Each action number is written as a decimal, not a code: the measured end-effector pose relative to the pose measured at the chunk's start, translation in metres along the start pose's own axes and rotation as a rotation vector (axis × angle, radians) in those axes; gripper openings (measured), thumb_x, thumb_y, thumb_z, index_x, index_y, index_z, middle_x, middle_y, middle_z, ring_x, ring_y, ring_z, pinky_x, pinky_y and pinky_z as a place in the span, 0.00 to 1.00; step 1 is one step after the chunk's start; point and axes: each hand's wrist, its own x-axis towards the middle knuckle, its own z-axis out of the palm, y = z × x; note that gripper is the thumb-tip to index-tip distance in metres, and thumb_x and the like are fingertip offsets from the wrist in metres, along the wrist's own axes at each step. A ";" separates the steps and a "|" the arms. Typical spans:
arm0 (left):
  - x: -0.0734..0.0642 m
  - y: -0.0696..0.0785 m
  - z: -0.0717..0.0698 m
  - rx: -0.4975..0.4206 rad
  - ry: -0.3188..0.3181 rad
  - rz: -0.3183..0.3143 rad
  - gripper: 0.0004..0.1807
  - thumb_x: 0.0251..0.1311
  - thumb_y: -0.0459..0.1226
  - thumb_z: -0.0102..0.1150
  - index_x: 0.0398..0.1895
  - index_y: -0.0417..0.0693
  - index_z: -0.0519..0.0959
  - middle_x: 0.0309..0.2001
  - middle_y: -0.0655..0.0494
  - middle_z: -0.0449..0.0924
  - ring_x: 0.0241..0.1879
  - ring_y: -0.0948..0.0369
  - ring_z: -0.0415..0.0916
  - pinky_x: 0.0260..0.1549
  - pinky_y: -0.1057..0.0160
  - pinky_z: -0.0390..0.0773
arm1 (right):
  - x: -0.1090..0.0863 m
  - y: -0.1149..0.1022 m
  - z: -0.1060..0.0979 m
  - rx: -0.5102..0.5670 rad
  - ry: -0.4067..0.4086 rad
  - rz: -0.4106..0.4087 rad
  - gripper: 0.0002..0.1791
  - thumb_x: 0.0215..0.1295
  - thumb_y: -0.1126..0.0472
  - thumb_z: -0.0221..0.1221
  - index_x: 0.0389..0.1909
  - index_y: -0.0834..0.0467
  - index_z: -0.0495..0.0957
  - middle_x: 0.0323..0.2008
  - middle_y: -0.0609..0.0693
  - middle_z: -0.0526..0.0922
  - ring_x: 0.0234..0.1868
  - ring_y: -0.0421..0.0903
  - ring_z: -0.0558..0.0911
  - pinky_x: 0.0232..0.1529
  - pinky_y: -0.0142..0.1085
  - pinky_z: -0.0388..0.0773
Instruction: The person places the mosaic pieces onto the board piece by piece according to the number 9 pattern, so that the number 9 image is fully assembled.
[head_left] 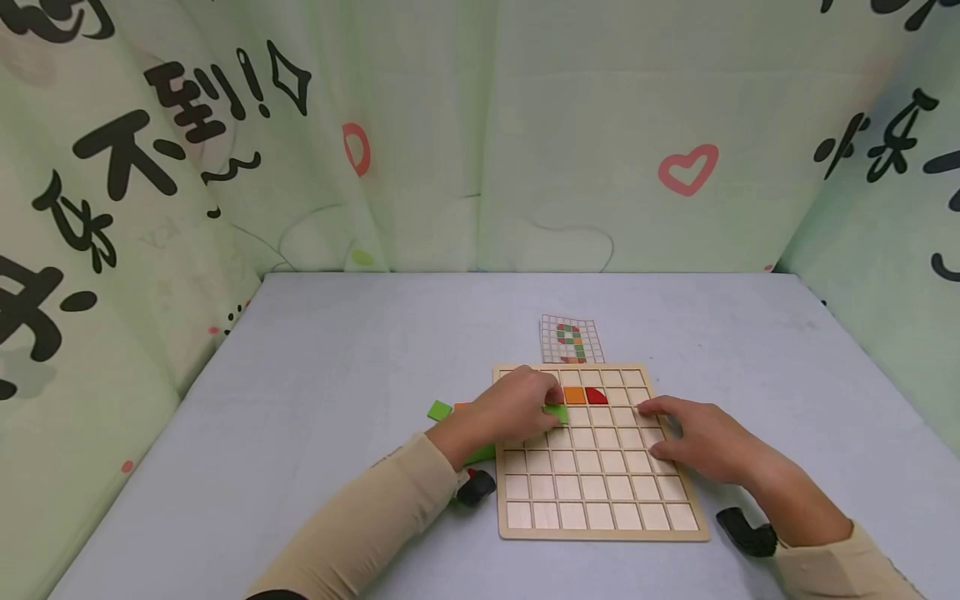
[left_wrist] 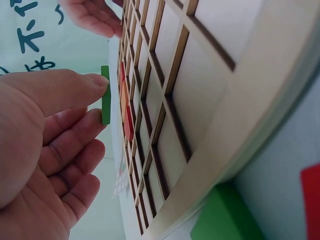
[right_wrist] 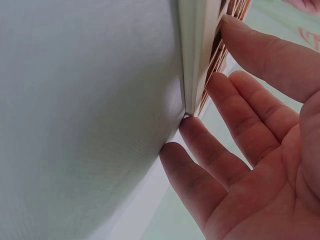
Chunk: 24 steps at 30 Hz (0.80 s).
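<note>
My left hand (head_left: 517, 404) pinches a green square tile (head_left: 557, 412) between thumb and fingers, over the upper left part of a wooden grid board (head_left: 600, 534). In the left wrist view, the tile is edge-on above the grid. An orange tile (head_left: 574, 395) and a red tile with a curved side (head_left: 597, 396) sit side by side in one upper row; another red tile (left_wrist: 129, 123) shows next to the orange one in the left wrist view. My right hand (head_left: 708, 437) rests at the board's right edge, fingers spread and fairly straight, holding no tile.
Behind the board lies a small printed grid card (head_left: 572, 340) with a coloured pattern. Loose tiles, among them a green one (head_left: 439, 410), lie left of the board, partly hidden by my left forearm. A patterned curtain (head_left: 577, 167) hangs around the table (head_left: 337, 333).
</note>
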 end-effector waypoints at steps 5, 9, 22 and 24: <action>0.000 0.002 0.001 0.021 -0.002 -0.008 0.11 0.64 0.39 0.67 0.48 0.47 0.83 0.43 0.62 0.82 0.45 0.65 0.73 0.45 0.71 0.73 | 0.000 0.000 0.000 0.002 0.001 -0.008 0.30 0.59 0.59 0.68 0.62 0.63 0.74 0.61 0.69 0.73 0.62 0.70 0.69 0.57 0.63 0.67; 0.000 0.003 0.003 0.031 -0.002 0.001 0.12 0.64 0.39 0.67 0.48 0.47 0.83 0.43 0.62 0.82 0.48 0.64 0.73 0.47 0.71 0.73 | 0.000 0.000 0.000 0.003 0.003 -0.012 0.30 0.59 0.59 0.68 0.62 0.63 0.74 0.61 0.69 0.73 0.62 0.70 0.69 0.57 0.63 0.67; 0.002 0.001 0.007 0.064 0.019 -0.008 0.10 0.64 0.39 0.66 0.46 0.49 0.83 0.40 0.63 0.81 0.45 0.63 0.73 0.45 0.70 0.73 | 0.000 0.000 0.000 -0.007 0.001 -0.011 0.30 0.58 0.59 0.68 0.62 0.64 0.74 0.60 0.68 0.74 0.62 0.70 0.70 0.57 0.63 0.67; 0.003 0.001 0.007 0.062 0.021 -0.009 0.10 0.64 0.39 0.66 0.46 0.49 0.83 0.40 0.63 0.81 0.45 0.63 0.73 0.45 0.70 0.73 | 0.000 0.000 0.000 -0.007 0.001 -0.012 0.30 0.58 0.59 0.68 0.62 0.64 0.74 0.60 0.68 0.74 0.62 0.70 0.70 0.56 0.63 0.68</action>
